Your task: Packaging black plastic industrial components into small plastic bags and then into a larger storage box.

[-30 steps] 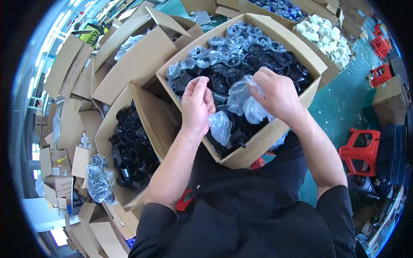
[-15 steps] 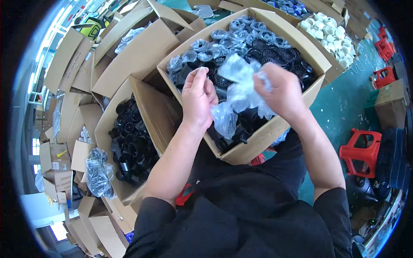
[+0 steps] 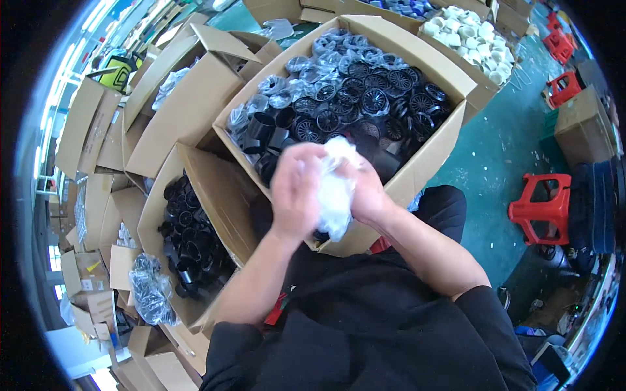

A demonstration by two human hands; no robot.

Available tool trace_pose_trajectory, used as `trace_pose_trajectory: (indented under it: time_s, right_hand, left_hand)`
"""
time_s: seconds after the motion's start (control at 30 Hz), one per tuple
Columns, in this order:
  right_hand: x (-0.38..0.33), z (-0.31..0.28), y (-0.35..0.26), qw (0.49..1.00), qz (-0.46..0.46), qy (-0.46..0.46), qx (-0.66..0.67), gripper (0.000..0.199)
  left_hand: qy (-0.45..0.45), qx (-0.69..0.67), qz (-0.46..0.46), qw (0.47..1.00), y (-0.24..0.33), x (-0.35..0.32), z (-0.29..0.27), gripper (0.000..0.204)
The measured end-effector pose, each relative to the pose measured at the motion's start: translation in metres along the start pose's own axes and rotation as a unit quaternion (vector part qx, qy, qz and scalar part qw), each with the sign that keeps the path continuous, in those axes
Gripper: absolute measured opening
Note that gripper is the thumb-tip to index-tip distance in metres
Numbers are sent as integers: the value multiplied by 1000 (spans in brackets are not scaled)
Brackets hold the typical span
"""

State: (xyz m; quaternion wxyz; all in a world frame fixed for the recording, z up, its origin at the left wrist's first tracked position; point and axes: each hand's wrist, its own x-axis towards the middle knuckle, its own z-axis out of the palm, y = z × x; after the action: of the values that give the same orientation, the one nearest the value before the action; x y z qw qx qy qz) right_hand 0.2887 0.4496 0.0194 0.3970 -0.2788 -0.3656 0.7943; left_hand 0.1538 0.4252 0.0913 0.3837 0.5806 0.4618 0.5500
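Crumpled clear plastic film (image 3: 337, 195), probably a bag, is bunched between my two hands over the near corner of a large carton (image 3: 427, 163). My left hand (image 3: 297, 189), blurred by motion, curls against the film's left side. From the right, my right hand (image 3: 368, 192) is closed round its upper part. Whether anything is inside the film cannot be made out. Beneath and beyond my hands, the carton holds black round grille-like parts (image 3: 373, 101), black tubular pieces (image 3: 261, 126) and several bagged ones (image 3: 280, 98) along its left side.
A second carton (image 3: 215, 195) of black parts stands at the left, with a bagged bundle (image 3: 151, 287) beside it. Opened cartons (image 3: 176, 111) crowd the far left. White parts (image 3: 469, 42) fill a box at the far right. A red stool (image 3: 541, 208) stands on the green floor.
My hands have come together and nearer my body, gathering the spread film into a bunch. My right hand has moved down and left. The view has shifted slightly.
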Motion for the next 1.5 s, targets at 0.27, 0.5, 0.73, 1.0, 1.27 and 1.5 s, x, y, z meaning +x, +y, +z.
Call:
trace_pose_trajectory:
  time_s: [0.27,0.5,0.73,1.0,1.27,1.5]
  right_hand:
    - [-12,47,-14,954,43,106,277,50]
    - [-12,40,-20,952,-43,110,283,53]
    - [-4,-42,-39,955,-161,248,23,29]
    - [-4,-94,-68,878,-280,347,-172,17]
    - [-6,-91,-57,806,-307,294,-412,13]
    - [4,-88,-49,714,-304,302,-554,18]
  left_hand:
    - [17,322,217,921,-33,-13,1,29]
    - [-85,295,169,937,-20,-5,24,32]
    - [-158,337,267,889,-26,24,61,33]
    - [-158,369,158,902,-93,85,63,33]
    - [-214,641,120,727,-117,126,83,37]
    - [-180,672,137,705,-187,139,50,21]
